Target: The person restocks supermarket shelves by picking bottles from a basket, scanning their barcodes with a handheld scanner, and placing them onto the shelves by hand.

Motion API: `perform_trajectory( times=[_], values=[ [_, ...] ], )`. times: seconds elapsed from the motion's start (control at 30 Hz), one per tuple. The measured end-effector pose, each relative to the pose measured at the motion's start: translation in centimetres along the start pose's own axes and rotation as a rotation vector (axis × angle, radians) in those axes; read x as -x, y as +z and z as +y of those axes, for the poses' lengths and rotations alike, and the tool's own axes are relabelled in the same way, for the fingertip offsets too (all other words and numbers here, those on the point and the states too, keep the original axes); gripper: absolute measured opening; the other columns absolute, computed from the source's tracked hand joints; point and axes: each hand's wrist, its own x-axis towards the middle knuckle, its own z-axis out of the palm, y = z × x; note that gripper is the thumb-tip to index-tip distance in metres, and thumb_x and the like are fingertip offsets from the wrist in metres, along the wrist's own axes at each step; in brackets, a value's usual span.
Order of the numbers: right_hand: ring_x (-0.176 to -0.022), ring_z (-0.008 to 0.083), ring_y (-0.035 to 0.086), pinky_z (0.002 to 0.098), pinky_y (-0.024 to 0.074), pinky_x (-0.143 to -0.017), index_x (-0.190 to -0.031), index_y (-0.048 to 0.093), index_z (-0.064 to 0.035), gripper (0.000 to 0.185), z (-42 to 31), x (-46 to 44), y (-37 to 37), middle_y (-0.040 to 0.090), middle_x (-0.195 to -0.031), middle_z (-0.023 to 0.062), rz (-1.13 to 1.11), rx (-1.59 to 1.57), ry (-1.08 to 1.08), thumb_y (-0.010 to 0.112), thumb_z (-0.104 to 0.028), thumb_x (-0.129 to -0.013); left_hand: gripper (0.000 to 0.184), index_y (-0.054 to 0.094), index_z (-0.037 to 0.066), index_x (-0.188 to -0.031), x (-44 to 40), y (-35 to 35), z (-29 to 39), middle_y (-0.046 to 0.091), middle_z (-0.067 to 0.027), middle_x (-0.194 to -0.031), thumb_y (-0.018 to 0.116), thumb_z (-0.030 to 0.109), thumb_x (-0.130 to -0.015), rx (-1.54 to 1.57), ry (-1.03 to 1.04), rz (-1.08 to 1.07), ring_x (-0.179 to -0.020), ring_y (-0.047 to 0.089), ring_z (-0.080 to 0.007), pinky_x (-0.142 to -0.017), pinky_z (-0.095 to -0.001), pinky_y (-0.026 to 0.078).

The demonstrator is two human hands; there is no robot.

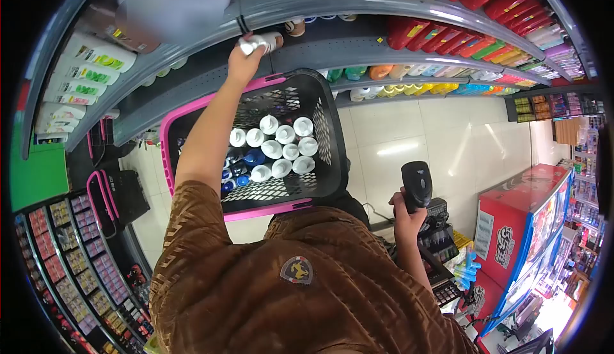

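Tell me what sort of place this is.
Probably a shop: shelves lined with bottles, a shopping basket holding more, and what looks like a barcode scanner in the right hand.

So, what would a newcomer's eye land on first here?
Probably the black basket with pink edging, left of centre, packed with white-topped bottles and some blue ones. Next, the left hand beyond it, holding a mostly white container at the grey shelving. Then the right hand, right of centre, gripping a black handheld scanner.
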Motion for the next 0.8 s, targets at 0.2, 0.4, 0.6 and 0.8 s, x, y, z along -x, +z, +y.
perform_trajectory(
  times=[0.2,0.4,0.6,0.8],
  values=[
    [-0.075,0.0108,0.064,0.0278,0.0507,-0.072,-0.089,0.069,0.0011,0.006,-0.8,3.8,4.0,0.069,-0.079,0.0026,0.033,-0.029,0.005,0.069,-0.004,-0.091,0.053,0.056,0.000,-0.140,8.5,-7.7,2.6,0.067,-0.0093,-0.120,0.072,0.009,-0.091,0.473,-0.052,0.011,-0.107,0.062,-0.0136,-0.094,-0.0280,0.050],
    [-0.074,0.0124,0.065,0.0270,0.0501,-0.068,-0.107,0.064,0.0036,0.017,1.0,6.0,8.2,0.067,-0.082,0.0062,-0.032,0.025,-0.011,0.068,-0.001,-0.091,0.057,0.051,-0.001,-0.145,18.7,-14.7,7.5,0.059,-0.0154,-0.139,0.069,0.005,-0.091,0.625,-0.038,-0.027,-0.125,0.057,-0.0197,-0.107,-0.0333,0.044],
    [-0.074,0.0118,0.064,0.0279,0.0509,-0.071,-0.098,0.067,0.0019,0.009,-0.2,8.3,10.5,0.068,-0.080,0.0042,-0.028,0.007,-0.041,0.068,-0.002,-0.090,0.050,0.062,0.005,-0.136,19.9,-8.6,2.3,0.061,-0.0170,-0.138,0.074,0.011,-0.088,0.496,0.015,-0.270,-0.123,0.062,-0.0252,-0.103,-0.0354,0.047],
    [-0.074,0.0104,0.063,0.0271,0.0502,-0.071,-0.091,0.069,-0.0006,0.009,-1.2,11.3,9.6,0.069,-0.080,0.0017,0.096,0.062,-0.038,0.074,-0.007,-0.088,0.051,0.064,0.005,-0.130,19.0,3.4,-4.9,0.062,-0.0252,-0.131,0.075,0.019,-0.082,0.136,0.076,-0.248,-0.118,0.062,-0.0419,-0.099,-0.0449,0.051]
  ],
)
